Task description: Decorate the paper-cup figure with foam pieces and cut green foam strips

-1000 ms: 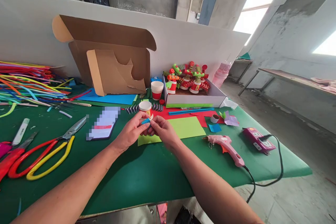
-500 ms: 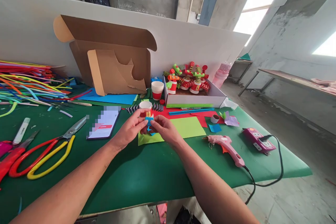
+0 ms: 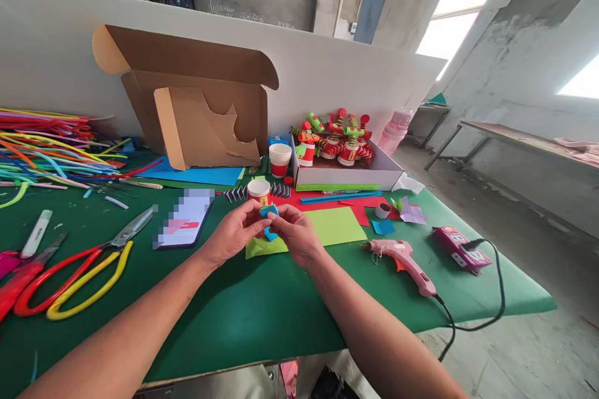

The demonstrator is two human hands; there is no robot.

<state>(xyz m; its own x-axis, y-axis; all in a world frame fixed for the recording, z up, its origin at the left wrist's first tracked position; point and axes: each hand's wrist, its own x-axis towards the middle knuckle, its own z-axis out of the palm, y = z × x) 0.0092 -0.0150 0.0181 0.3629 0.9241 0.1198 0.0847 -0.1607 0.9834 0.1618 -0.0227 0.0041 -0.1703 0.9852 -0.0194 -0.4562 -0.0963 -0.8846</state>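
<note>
Two hands hold a small blue paper above the green table

The left hand point(image 3: 236, 230) comes from the lower left, and its forearm is slanting up to the middle. The right hand point(image 3: 297, 234) comes from the lower right, so the two hands meet in front of the paper cup point(image 3: 259, 191). The thumb and the curled fingers of the left hand are close together, clamped on one side of the blue paper point(image 3: 268, 210). The right thumb and fingers are pinching its other side. The blue paper is between the fingertips, above the near left part of the light green sheet point(image 3: 334, 227). Under it, another blue piece point(image 3: 270, 235) shows between the hands; I cannot tell if it is joined. The green table point(image 3: 243, 318) lies below both hands.
</note>
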